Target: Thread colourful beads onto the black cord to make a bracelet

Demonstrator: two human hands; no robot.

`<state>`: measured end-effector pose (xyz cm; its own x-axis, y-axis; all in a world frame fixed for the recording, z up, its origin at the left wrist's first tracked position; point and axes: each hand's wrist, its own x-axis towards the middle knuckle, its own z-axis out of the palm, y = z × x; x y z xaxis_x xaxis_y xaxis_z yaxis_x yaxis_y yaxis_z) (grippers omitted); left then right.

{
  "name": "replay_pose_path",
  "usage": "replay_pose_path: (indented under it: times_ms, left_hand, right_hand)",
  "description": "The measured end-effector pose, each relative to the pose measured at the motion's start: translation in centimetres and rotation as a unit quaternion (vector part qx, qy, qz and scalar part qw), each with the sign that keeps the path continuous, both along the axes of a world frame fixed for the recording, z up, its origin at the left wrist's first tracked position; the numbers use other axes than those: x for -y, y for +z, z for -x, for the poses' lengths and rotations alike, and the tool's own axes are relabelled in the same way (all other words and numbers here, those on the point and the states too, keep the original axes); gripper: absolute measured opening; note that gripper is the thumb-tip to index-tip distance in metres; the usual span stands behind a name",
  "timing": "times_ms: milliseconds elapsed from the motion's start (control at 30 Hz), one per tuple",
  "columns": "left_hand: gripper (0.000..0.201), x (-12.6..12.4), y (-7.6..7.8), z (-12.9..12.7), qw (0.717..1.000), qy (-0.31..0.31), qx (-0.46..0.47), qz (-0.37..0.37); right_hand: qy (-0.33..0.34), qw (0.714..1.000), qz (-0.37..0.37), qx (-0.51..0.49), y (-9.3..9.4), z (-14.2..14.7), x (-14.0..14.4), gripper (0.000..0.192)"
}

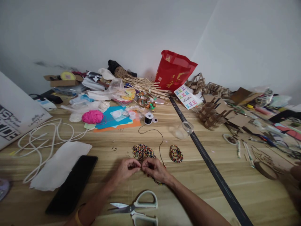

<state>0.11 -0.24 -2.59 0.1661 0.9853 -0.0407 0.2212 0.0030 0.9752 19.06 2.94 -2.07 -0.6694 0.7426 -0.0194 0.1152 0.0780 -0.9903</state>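
My left hand (127, 168) and my right hand (154, 169) meet fingertip to fingertip low on the wooden table, pinching something small between them, too small to tell. A black cord (157, 133) runs from a black spool (148, 118) down to my right hand, and a short string of coloured beads (158, 182) hangs below that hand. Just beyond my fingers lies a pile of loose coloured beads (142, 152). A finished bead bracelet (176, 153) rests to the right of the pile.
White-handled scissors (136, 207) lie near the front edge. A black phone (72, 183), white paper (60, 169) and white cable (42, 139) sit left. Craft clutter, a pink yarn ball (92, 116), a red bag (174, 70) and a clear cup (184, 129) fill the back. Cardboard pieces crowd the right.
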Motion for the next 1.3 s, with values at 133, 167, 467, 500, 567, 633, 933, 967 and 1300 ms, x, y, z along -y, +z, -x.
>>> replay_pose_path:
  times_ms: [133, 167, 467, 500, 567, 633, 933, 967, 1300]
  left_hand:
    - [0.007, 0.1, 0.4, -0.1, 1.000, -0.003, 0.000, -0.001]
    - [0.007, 0.1, 0.6, -0.1, 1.000, -0.003, 0.000, 0.002]
    - [0.004, 0.1, 1.1, -0.2, 1.000, 0.007, 0.009, 0.015]
    - [0.004, 0.1, 1.0, -0.2, 1.000, 0.008, 0.009, 0.016]
    - [0.004, 0.1, 1.0, -0.3, 1.000, 0.012, 0.008, 0.018]
    - [0.004, 0.1, 1.1, -0.3, 1.000, 0.012, 0.008, 0.019]
    - [0.005, 0.2, 1.1, -0.2, 1.000, 0.009, 0.010, 0.010]
    - [0.005, 0.2, 1.0, -0.2, 1.000, 0.009, 0.008, 0.008]
    - [0.006, 0.1, 0.7, -0.1, 1.000, 0.003, -0.007, 0.004]
  right_hand:
    - [-0.002, 1.000, -0.013, 0.008, 0.4, 0.1, 0.0, 0.017]
    - [-0.004, 1.000, -0.014, 0.007, 0.5, 0.2, 0.1, 0.016]
    - [-0.003, 1.000, -0.004, -0.003, 0.5, 0.2, 0.1, 0.015]
    - [-0.003, 1.000, -0.005, -0.004, 0.5, 0.2, 0.1, 0.015]
    - [-0.003, 1.000, -0.005, -0.005, 0.5, 0.2, 0.1, 0.015]
    - [-0.003, 1.000, -0.007, -0.004, 0.6, 0.2, 0.1, 0.016]
    - [-0.001, 1.000, -0.007, -0.007, 0.5, 0.2, 0.1, 0.016]
    - [-0.001, 1.000, -0.006, -0.009, 0.4, 0.2, 0.1, 0.016]
    - [-0.004, 1.000, -0.007, 0.002, 0.1, 0.1, 0.0, 0.014]
